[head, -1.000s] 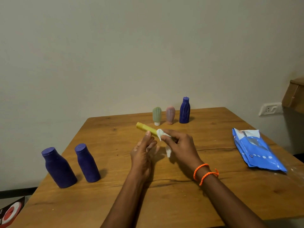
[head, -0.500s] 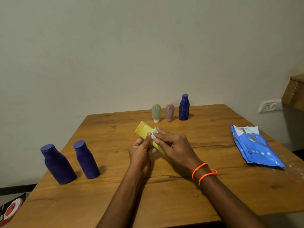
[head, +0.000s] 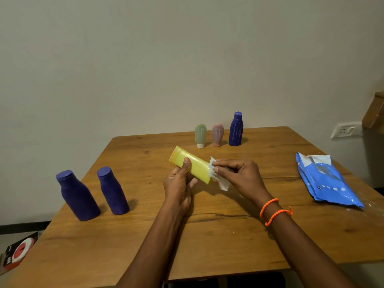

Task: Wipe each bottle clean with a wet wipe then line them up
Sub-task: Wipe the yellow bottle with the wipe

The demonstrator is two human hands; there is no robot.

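Note:
My left hand (head: 180,183) grips a yellow tube bottle (head: 192,164) above the middle of the wooden table (head: 207,235), its cap pointing up and left. My right hand (head: 241,177) pinches a white wet wipe (head: 218,176) against the tube's lower right end. Two dark blue bottles (head: 78,196) (head: 113,191) stand at the left. At the back stand a green bottle (head: 200,135), a pink bottle (head: 217,134) and a third dark blue bottle (head: 236,129) in a row.
A blue wet-wipe pack (head: 326,181) lies at the table's right side. A wall socket (head: 345,130) and a brown box edge (head: 374,111) are on the far right. A red and black item (head: 18,252) lies on the floor at the lower left.
The tube has turned so its broad face shows. My right hand slid the wipe from near the cap end down to the tube's lower right end.

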